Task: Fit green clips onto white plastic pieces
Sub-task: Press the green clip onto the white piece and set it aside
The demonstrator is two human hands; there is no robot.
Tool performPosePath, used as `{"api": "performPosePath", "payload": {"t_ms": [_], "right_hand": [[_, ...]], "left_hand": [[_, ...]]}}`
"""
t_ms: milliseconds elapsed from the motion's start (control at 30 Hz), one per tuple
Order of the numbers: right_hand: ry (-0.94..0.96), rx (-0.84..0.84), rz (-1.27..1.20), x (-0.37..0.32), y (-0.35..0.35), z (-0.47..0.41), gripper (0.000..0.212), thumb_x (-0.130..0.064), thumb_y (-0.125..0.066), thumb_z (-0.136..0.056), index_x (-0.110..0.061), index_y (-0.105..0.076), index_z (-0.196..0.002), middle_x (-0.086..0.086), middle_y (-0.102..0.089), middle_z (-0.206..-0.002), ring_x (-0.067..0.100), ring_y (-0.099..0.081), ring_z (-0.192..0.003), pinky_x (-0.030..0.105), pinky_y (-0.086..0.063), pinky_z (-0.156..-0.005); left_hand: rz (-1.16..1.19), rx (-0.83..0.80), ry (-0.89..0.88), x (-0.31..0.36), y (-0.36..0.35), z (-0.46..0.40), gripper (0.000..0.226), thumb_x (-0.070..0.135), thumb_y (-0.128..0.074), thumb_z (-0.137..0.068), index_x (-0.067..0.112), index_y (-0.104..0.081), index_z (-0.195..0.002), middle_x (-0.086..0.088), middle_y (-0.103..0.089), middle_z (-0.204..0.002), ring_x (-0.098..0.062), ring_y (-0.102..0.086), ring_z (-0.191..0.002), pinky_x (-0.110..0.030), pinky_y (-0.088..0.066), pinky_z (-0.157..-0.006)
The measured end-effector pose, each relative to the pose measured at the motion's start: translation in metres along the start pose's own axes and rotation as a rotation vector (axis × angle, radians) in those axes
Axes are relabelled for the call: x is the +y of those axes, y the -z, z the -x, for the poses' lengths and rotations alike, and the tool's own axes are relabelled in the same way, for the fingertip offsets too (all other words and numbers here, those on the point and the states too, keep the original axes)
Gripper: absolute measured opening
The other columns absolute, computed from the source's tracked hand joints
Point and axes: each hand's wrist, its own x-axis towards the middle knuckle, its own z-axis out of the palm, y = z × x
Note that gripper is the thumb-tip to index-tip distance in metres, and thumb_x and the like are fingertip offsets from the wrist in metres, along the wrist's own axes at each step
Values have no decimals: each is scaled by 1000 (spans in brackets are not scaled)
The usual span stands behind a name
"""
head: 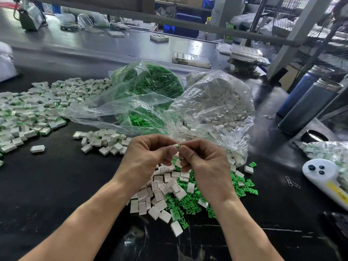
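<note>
My left hand (pixel 148 155) pinches a small white plastic piece (pixel 174 146) at its fingertips, held above the table. My right hand (pixel 202 157) meets it thumb to thumb and pinches a green clip (pixel 179 146), of which only a sliver shows at the white piece's edge. Below both hands lies a mixed heap of loose white pieces (pixel 160 193) and green clips (pixel 190 204). A clear bag of green clips (pixel 150 81) and a clear bag of white pieces (pixel 222 102) stand behind.
A wide spread of white pieces showing green (pixel 33 108) covers the left of the black table (pixel 56 185). Two dark cylinders (pixel 308 102) stand at the right, above a white tool (pixel 323 178) and paper clips (pixel 291 182). A metal frame post (pixel 293 38) rises at the back right.
</note>
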Motion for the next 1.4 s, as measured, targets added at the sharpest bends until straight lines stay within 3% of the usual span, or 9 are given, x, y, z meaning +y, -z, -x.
{"api": "performPosePath", "payload": {"t_ms": [100, 233, 300, 467, 833, 1000, 1167, 1300, 1400], "right_hand": [[23, -11, 83, 0, 1, 1, 21, -7, -75, -93, -26, -77, -86, 0, -74, -77, 11, -67, -66, 25, -58, -60], [34, 6, 144, -1, 1, 2, 22, -9, -76, -92, -30, -77, -85, 2, -73, -78, 26, -67, -69, 46, -59, -62], [40, 12, 177, -1, 1, 2, 21, -9, -77, -92, -29, -76, -84, 2, -73, -78, 29, -67, -73, 50, -59, -65], [-4, 7, 29, -7, 1, 3, 19, 0, -75, -91, -16, -78, -82, 7, -74, -76, 14, -64, -63, 29, -59, -58], [-14, 64, -21, -5, -4, 3, 15, -15, -71, -97, -16, -82, -88, 7, -75, -76, 17, -62, -59, 27, -55, -53], [-164, 64, -187, -7, -10, 2, 58, -51, -43, -108, -11, -78, -85, 12, -71, -74, 19, -56, -52, 29, -42, -40], [-333, 82, -248, -7, -12, -1, 65, -54, -39, -108, -22, -74, -65, 5, -60, -58, 15, -47, -43, 23, -32, -37], [-339, 174, -275, -8, -18, -2, 62, -41, -40, -109, -26, -73, -60, -3, -49, -48, 12, -40, -37, 20, -29, -35], [-325, 223, -350, -10, -22, -2, 52, -31, -39, -110, -19, -70, -70, -9, -50, -44, 6, -44, -34, 17, -32, -34]], "left_hand": [[-72, 16, -13, 0, 1, -1, 9, -1, -77, -85, 6, -80, -89, -13, -76, -76, -18, -67, -62, -25, -61, -61], [-120, 14, -46, 0, 3, -2, 16, -5, -78, -84, 11, -82, -86, -10, -76, -72, -19, -69, -59, -26, -61, -60], [-128, 7, -65, 0, 3, -3, 21, -10, -75, -85, 10, -82, -86, -10, -76, -73, -21, -70, -60, -29, -62, -60], [-51, 30, -73, 1, -1, -3, 17, -9, -77, -82, 8, -82, -86, -16, -76, -74, -24, -70, -60, -29, -62, -60], [-74, 18, -106, -7, 1, -7, 13, 2, -78, -86, 15, -80, -87, -10, -77, -81, -19, -69, -69, -31, -62, -68], [-70, -24, -145, -7, -6, -4, 12, 29, -84, -80, 26, -79, -91, 0, -77, -98, -22, -73, -89, -36, -58, -84], [-31, -82, -166, -7, -23, 0, 8, 26, -80, -80, 28, -80, -87, 6, -71, -117, -20, -70, -104, -51, -54, -99], [71, -101, -151, -9, -31, 2, 16, 17, -84, -82, 8, -77, -93, -7, -72, -116, -28, -71, -83, -46, -61, -79], [57, -87, -167, -9, -33, 3, 20, 19, -81, -78, 8, -77, -95, -8, -73, -113, -35, -73, -84, -47, -63, -76]]}}
